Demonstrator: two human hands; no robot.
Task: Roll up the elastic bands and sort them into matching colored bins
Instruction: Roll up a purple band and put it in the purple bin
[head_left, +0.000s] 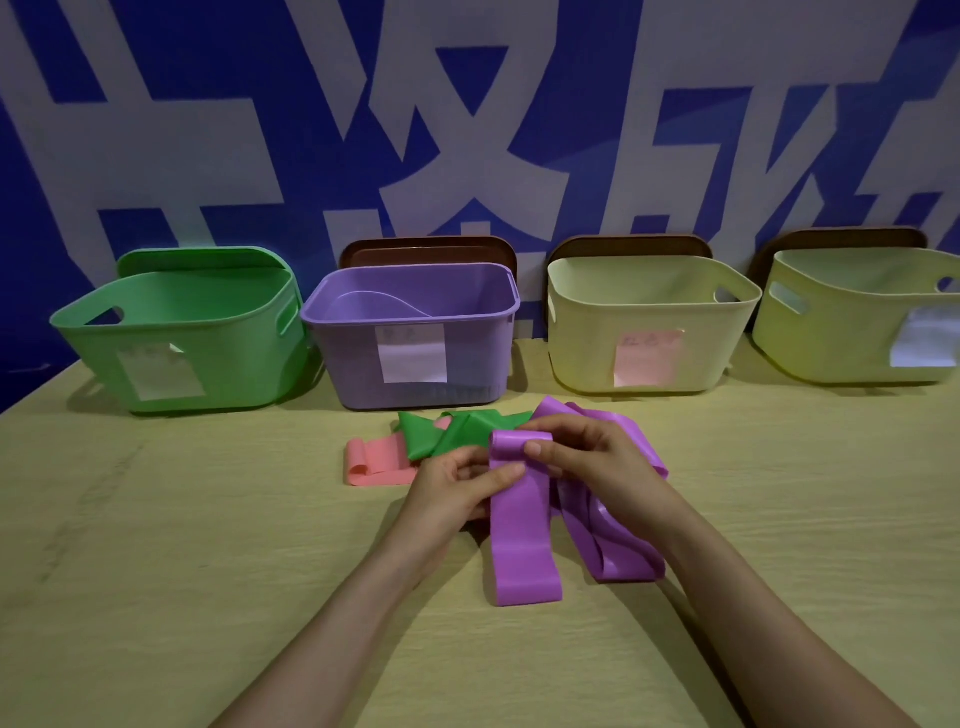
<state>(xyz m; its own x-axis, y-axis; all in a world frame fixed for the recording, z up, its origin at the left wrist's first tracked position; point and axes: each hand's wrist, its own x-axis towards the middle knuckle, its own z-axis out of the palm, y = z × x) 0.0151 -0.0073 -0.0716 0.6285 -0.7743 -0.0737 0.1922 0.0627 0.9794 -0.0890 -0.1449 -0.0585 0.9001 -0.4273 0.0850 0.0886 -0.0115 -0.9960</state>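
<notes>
A purple elastic band (522, 540) lies across the table's middle, its far end curled into a small roll. My right hand (587, 457) pinches that rolled end from the right. On the left side of the same strip, my left hand (457, 486) grips it with the thumb on top. More of the purple band trails in folds under my right wrist. Behind my hands lie a green band (447, 434) and a pink band (371, 462), both loose. At the back stand a green bin (171, 364) and a purple bin (467, 364).
Two pale yellow bins stand right of the purple one, the nearer yellow bin (582, 353) with a pink label and the far yellow bin (831, 343) with a white label. Brown lids lean behind the bins against a blue-and-white wall. Wooden tabletop (182, 571) extends left and forward.
</notes>
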